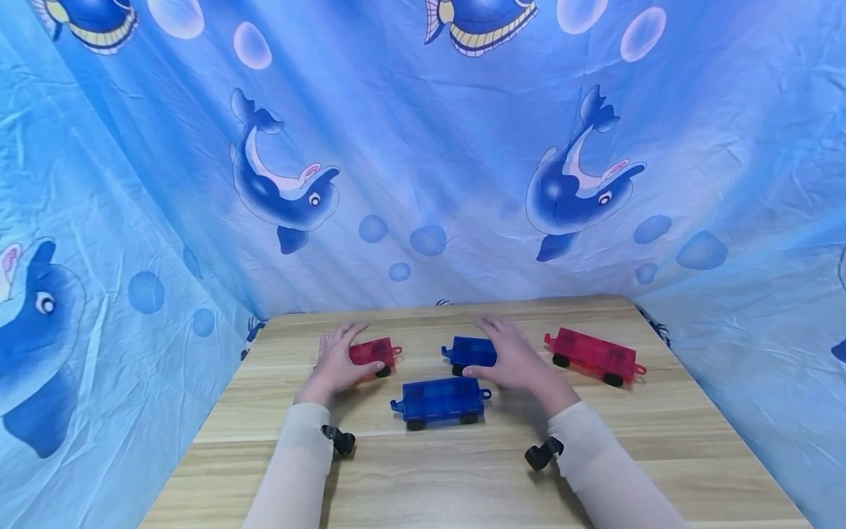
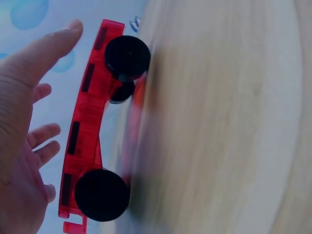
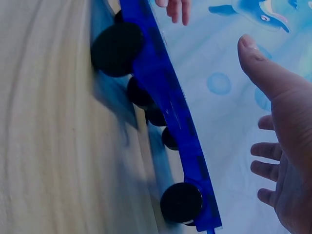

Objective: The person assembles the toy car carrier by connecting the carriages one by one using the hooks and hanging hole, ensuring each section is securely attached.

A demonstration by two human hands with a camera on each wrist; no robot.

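Note:
Over the left red toy train car (image 1: 378, 354) hovers my left hand (image 1: 337, 362), thumb and fingers spread. In the left wrist view that car (image 2: 84, 131) stands on black wheels, and the hand (image 2: 19, 122) shows a gap from its top. My right hand (image 1: 512, 358) is spread above the rear blue train car (image 1: 471, 351), covering its right end. Nearer to me, between the hands, a second blue train car (image 1: 441, 399) stands on its wheels. In the right wrist view the thumb and fingers (image 3: 265, 151) are apart from a blue car (image 3: 168, 102).
Another red train car (image 1: 595, 354) stands on the wooden table (image 1: 423, 477) to the right of my right hand, angled. Each car has a small hook at one end and a loop at the other. A blue dolphin-print curtain (image 1: 423, 162) hangs behind the table.

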